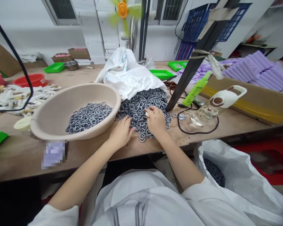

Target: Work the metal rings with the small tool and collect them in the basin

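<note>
A heap of grey metal-looking rings [141,102] spills over the table out of a white sack [134,80]. My left hand [121,133] lies at the near left edge of the heap, thumb apart from the fingers, holding nothing that I can see. On the right side of the heap, my right hand [156,121] has its fingers curled in among the rings. Something small and white shows at its fingertips; I cannot make out what it is. Left of both hands, a wide beige basin [44,110] holds more of the same rings [91,117].
A dark metal post [188,66] rises right of the heap. Near it are a clear bottle [202,114], a black cable and a green handheld fan [196,89]. Below the table edge, a white sack [240,163] holds rings. White pieces [40,95] lie far left.
</note>
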Available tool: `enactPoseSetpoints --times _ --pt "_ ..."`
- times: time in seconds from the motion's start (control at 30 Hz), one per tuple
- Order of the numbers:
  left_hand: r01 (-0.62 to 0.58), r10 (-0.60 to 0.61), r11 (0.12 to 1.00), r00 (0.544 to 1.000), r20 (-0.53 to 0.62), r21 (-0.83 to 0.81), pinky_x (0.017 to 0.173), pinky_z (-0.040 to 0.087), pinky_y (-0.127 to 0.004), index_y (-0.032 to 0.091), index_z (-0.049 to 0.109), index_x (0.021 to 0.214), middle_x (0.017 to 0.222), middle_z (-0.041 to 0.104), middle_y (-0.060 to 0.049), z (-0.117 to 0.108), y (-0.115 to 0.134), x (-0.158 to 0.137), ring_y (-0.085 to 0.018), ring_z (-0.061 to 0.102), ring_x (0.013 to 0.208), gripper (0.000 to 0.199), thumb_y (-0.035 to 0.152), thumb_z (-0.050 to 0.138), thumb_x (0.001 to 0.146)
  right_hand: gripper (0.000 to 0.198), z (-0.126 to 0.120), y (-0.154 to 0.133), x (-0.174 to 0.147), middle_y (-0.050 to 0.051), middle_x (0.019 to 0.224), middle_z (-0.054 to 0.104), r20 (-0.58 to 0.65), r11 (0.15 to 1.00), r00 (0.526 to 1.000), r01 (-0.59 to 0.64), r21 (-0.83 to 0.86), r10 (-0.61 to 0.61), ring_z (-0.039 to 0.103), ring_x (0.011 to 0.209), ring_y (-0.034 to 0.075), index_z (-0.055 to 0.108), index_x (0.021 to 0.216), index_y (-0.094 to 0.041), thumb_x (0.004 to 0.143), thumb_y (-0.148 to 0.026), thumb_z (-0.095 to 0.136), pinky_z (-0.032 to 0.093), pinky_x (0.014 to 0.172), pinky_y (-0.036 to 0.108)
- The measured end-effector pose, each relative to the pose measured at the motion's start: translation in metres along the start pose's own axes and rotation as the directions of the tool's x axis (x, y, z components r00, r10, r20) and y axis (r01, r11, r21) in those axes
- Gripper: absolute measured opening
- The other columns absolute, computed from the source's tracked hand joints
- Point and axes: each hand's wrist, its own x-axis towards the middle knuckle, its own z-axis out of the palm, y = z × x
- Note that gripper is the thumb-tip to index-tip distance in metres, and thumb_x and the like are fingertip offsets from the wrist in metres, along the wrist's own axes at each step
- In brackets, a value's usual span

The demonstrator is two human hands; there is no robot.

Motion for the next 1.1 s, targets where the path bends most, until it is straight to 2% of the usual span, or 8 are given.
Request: enactPoseSetpoints --times 0.07,0.17,0.23,0.33,0.47,0.57,0.8,1.1 --pt "0.03 -0.03 1.0 0.998 0.059 -0.008 0.114 0.037 -0.054 0.011 0.038 0.15 0.162 0.03 -0.024 0.013 -0.002 0.012 -0.041 0.033 0.148 0.07 0.052 0.05 0.094 0.044 0.004 0.005 0.003 0.015 0.143 0.055 0.005 0.999 1.0 0.031 -0.032 -0.031 0.049 0.127 0.031 0.061 0.136 -0.017 0.094 -0.016 0.047 0.038 0.106 0.045" --pt "0.041 -0.043 0.999 0.989 0.139 0.019 0.115 0.033 -0.06 0.012 0.029 0.155 0.164 0.021 -0.025 0.026 -0.001 0.023 -0.045 0.024 0.15 0.083 0.059 0.052 0.091 0.05 0.013 0.006 0.006 0.017 0.152 0.048 0.081 0.995 0.995 0.061 -0.075 -0.055 0.041 0.137 0.034 0.052 0.144 -0.013 0.095 -0.016 0.043 0.036 0.11 0.048" --pt "0.024 -0.032 0.998 0.989 0.143 0.062 0.114 0.034 -0.06 0.01 0.028 0.156 0.163 0.025 -0.026 0.031 0.0 0.026 -0.045 0.029 0.148 0.082 0.056 0.051 0.093 0.053 0.019 0.004 0.006 0.017 0.155 0.044 0.145 0.993 0.987 0.083 -0.09 -0.069 0.038 0.141 0.036 0.048 0.148 -0.011 0.096 -0.015 0.04 0.036 0.111 0.049" --pt "-0.002 -0.008 0.992 0.997 0.077 0.122 0.111 0.039 -0.057 0.01 0.036 0.153 0.157 0.038 -0.024 0.031 -0.002 0.027 -0.041 0.043 0.141 0.071 0.05 0.049 0.095 0.055 0.025 0.003 0.003 0.016 0.158 0.04 0.189 0.989 0.977 0.115 -0.091 -0.097 0.037 0.143 0.036 0.044 0.151 -0.012 0.096 -0.015 0.039 0.035 0.113 0.049" --pt "0.002 -0.003 0.992 1.0 0.005 0.13 0.107 0.046 -0.048 0.016 0.052 0.144 0.144 0.058 -0.014 0.025 -0.011 0.028 -0.032 0.057 0.128 0.049 0.029 0.048 0.097 0.055 0.027 0.006 0.001 0.015 0.158 0.041 0.181 0.989 0.975 0.14 -0.041 -0.131 0.038 0.143 0.035 0.046 0.15 -0.012 0.095 -0.014 0.041 0.034 0.115 0.048" --pt "0.02 -0.016 0.996 0.999 -0.042 0.088 0.103 0.05 -0.045 0.019 0.061 0.136 0.134 0.066 -0.009 0.022 -0.017 0.029 -0.029 0.062 0.12 0.042 0.022 0.047 0.097 0.056 0.027 0.009 0.001 0.013 0.157 0.043 0.164 0.991 0.978 0.131 0.016 -0.132 0.04 0.143 0.035 0.048 0.148 -0.012 0.093 -0.012 0.043 0.034 0.116 0.048" --pt "0.037 -0.045 0.998 0.988 -0.151 -0.056 0.101 0.052 -0.042 0.02 0.067 0.127 0.127 0.07 -0.009 0.021 -0.025 0.026 -0.026 0.065 0.115 0.036 0.023 0.045 0.098 0.059 0.025 0.013 -0.001 0.01 0.152 0.051 0.074 0.983 0.989 0.117 0.143 -0.129 0.044 0.139 0.029 0.053 0.144 -0.014 0.087 -0.008 0.044 0.034 0.116 0.047" --pt "0.02 -0.063 0.98 0.975 -0.212 -0.196 0.105 0.05 -0.047 0.02 0.069 0.121 0.13 0.068 -0.01 0.026 -0.03 0.027 -0.026 0.063 0.119 0.035 0.03 0.044 0.099 0.055 0.027 0.019 -0.001 0.01 0.144 0.059 -0.055 0.954 0.984 0.177 0.241 -0.168 0.049 0.133 0.025 0.059 0.139 -0.014 0.087 -0.009 0.043 0.037 0.114 0.043"
